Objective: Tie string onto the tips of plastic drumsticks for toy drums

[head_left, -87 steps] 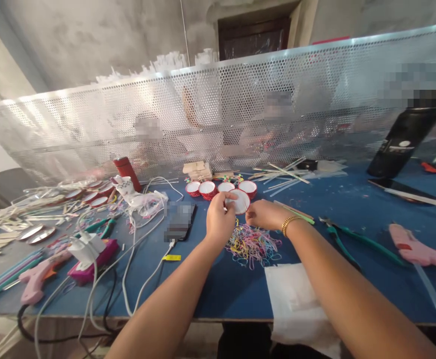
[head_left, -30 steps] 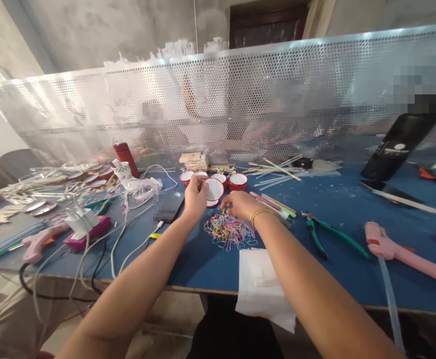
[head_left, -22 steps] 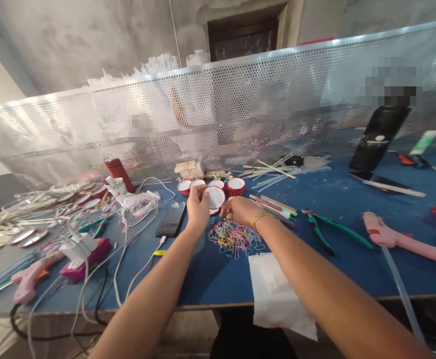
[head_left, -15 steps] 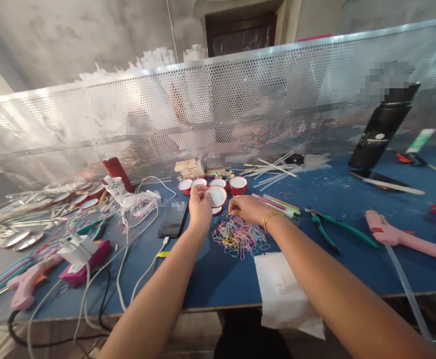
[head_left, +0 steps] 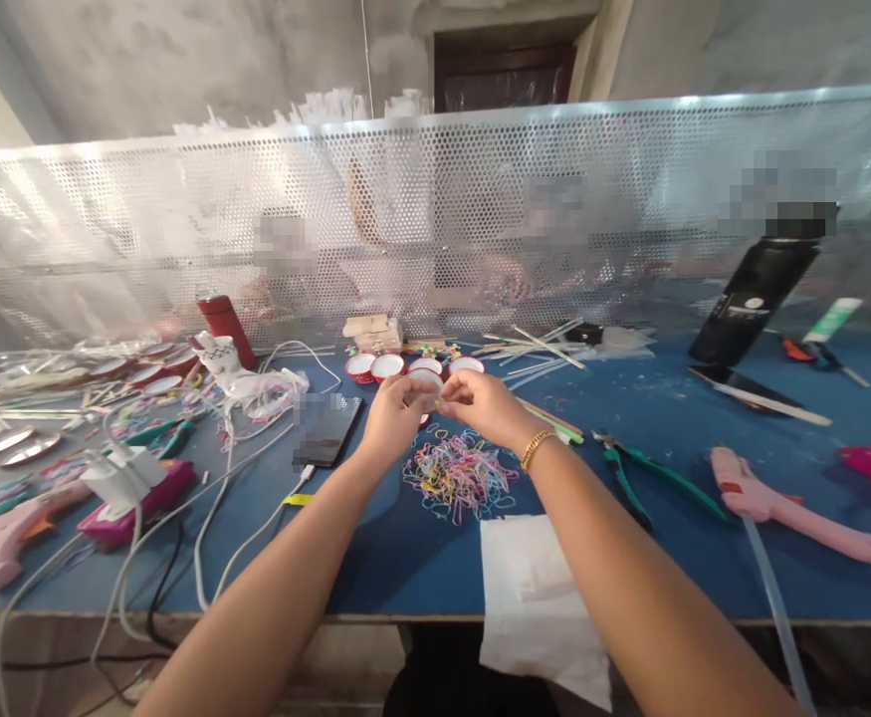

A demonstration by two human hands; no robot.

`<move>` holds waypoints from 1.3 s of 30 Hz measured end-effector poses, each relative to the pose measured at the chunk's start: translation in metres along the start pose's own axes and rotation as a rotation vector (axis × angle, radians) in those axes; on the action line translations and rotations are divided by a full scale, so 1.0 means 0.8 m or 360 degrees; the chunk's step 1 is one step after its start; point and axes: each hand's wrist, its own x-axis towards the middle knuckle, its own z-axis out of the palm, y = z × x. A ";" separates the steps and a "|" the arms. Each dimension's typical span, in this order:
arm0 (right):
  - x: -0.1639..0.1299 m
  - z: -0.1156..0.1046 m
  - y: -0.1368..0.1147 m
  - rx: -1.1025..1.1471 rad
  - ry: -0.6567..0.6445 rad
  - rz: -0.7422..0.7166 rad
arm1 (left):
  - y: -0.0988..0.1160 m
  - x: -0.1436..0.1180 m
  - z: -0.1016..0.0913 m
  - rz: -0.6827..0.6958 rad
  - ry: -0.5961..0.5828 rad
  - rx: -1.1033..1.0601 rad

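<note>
The small cup [head_left: 426, 379], likely light and easily crushed, sits pinched between left hand [head_left: 394, 418] and right hand [head_left: 480, 403], above the rubber bands [head_left: 456, 476]; best gripped by its rim.

Deep blue table [head_left: 674, 418], strewn with a many-coloured heap of bands [head_left: 456, 476] in pink, yellow, green and blue. Red-walled, white-bottomed cups [head_left: 375, 366] in a row, green-handled pliers [head_left: 651, 480], pale pink glue gun [head_left: 785, 503], white cloth [head_left: 536, 597], black phone [head_left: 325, 428], red flask [head_left: 224, 324], black bottle [head_left: 756, 294]. Silvery screen [head_left: 435, 219] dotted all over with small holes; gold bracelet [head_left: 535, 447].
</note>
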 end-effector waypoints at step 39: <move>-0.006 0.007 -0.036 -0.0518 0.0295 -0.0172 | 0.012 -0.006 -0.006 0.0211 0.0030 0.0120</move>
